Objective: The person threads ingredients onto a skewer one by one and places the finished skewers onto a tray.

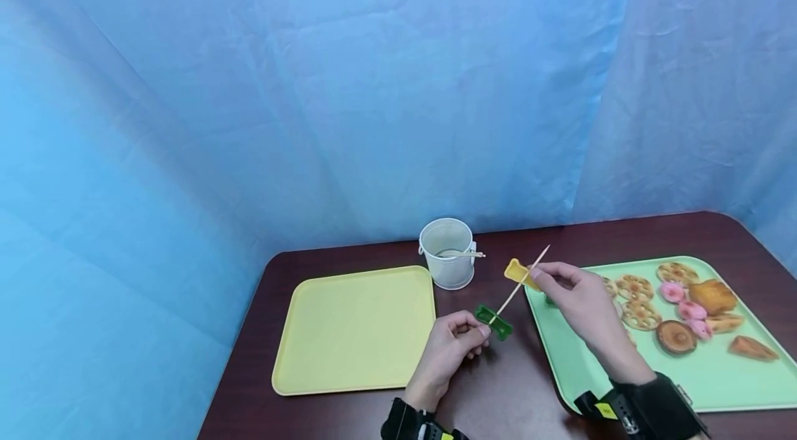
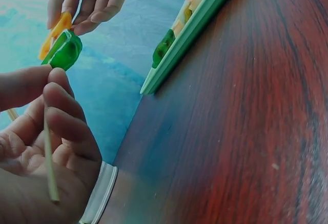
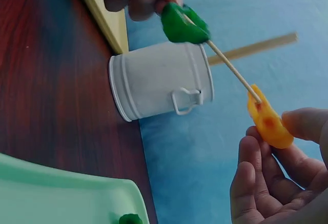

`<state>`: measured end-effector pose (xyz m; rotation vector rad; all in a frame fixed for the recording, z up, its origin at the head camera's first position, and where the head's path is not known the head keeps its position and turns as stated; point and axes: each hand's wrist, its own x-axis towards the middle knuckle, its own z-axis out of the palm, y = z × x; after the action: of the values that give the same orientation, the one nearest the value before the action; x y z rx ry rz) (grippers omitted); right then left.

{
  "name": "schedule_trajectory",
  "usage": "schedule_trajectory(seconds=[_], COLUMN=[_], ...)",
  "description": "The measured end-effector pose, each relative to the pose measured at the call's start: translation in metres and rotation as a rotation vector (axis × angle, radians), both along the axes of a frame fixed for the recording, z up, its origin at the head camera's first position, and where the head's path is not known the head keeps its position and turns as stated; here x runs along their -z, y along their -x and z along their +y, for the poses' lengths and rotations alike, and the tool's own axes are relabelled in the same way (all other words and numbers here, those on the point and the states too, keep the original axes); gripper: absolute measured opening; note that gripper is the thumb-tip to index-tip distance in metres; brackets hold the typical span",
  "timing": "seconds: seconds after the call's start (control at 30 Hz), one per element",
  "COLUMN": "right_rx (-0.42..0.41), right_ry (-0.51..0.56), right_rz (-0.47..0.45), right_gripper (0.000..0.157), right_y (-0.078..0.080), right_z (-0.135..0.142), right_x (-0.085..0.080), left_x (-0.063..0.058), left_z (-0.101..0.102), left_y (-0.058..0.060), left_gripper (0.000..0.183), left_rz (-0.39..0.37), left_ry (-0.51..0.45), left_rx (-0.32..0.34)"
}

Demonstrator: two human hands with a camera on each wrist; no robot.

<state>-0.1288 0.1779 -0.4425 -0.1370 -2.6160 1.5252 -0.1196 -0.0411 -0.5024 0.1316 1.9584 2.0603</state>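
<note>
Holding a thin, pale wooden skewer [image 1: 512, 295] above a dark red-brown wooden surface [image 1: 510, 391]. Grasping it with the grip of the left hand [image 1: 451, 346], pinching between thumb and fingers right at a glossy, dark green, curved pepper-like piece [image 1: 501, 330] already threaded on; running the blunt end along the palm and aiming the point toward 1 o'clock. Grasping a glossy, yellow, curved pepper-like piece [image 1: 515, 270] with the grip of the right hand [image 1: 585, 301], at 2 o'clock from the left, pinching it near the skewer's point; apparently piercing it, leaving the tip bare beyond and a stretch of wood bare between yellow and green.

Judging by the skewer, being at an early stage: counting one piece on, a second apparently just started, not yet meeting the first. Seemingly leaving that gap to close.

Showing, toward 3 o'clock, a pale green, round-cornered tray [image 1: 741, 388] bearing unthreaded tan, holed lotus-root-like slices [image 1: 635, 287], pink rounded pieces [image 1: 692, 310], a brown, round mushroom-like cap [image 1: 676, 337] and a golden-brown lump [image 1: 712, 297]. Showing, toward 9 o'clock, a pale yellow, round-cornered tray [image 1: 349, 336]; toward 10 o'clock, a small white bucket [image 1: 451, 279] holding at least one more pale wooden stick [image 3: 256, 48].
</note>
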Motion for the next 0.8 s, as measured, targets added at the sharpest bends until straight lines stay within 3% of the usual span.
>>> schedule_trajectory(seconds=[0.3, 0.8], right_rx=[-0.063, -0.065], right_ry=[0.033, 0.044], right_rz=[-0.029, -0.037], right_gripper=[0.048, 0.038], right_y=[-0.007, -0.005], right_z=[-0.017, -0.025], right_x=[0.010, 0.019], left_x=[0.001, 0.002], left_z=[0.001, 0.005], left_y=[-0.001, 0.001], left_gripper=[0.019, 0.019], left_rz=[0.030, 0.030], left_ry=[0.038, 0.003], left_rx=[-0.035, -0.064])
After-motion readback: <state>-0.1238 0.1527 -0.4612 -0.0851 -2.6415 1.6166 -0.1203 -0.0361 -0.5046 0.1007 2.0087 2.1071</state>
